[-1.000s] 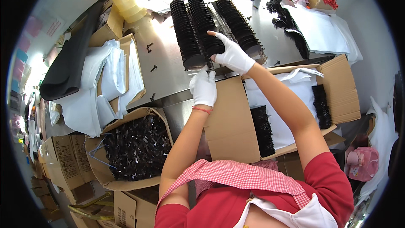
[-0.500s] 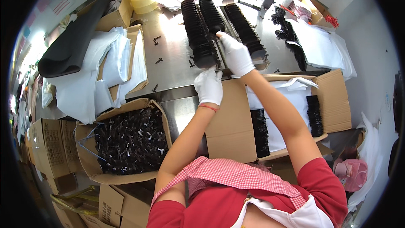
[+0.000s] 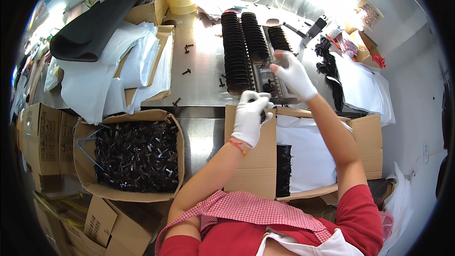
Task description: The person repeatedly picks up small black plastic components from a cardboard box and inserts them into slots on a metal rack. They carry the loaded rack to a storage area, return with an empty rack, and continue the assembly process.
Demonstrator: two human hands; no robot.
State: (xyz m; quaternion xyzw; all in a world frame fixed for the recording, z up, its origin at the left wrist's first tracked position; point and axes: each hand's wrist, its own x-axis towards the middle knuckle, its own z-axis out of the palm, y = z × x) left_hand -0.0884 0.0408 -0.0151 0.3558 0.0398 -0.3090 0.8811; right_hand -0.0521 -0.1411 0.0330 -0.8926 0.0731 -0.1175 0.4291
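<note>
Three rows of thin black rounded pieces stand packed in a metal rack on the steel table: the left row (image 3: 235, 52), the middle row (image 3: 254, 35) and a shorter-looking right row (image 3: 278, 38). My right hand (image 3: 296, 78), in a white glove with bare fingertips, hovers by the near end of the right row, thumb and fingers apart. My left hand (image 3: 249, 121), gloved too, is closed in front of the rack's near edge. Something dark shows between its fingers, too covered to name. Bare rails of the rack (image 3: 280, 87) show between the hands.
Below the table edge stand a carton (image 3: 79, 170) of small black clips and an open carton (image 3: 374, 147) with white sheets and a black bristly strip (image 3: 283, 170). White papers (image 3: 90, 76) and a rolled black sheet (image 3: 83, 42) lie left. Loose black clips (image 3: 186, 71) dot the table.
My right hand has left the middle row's near end for the right row. My left hand has drawn back from the rack, fingers curled. Fewer pieces show in the right row's near part.
</note>
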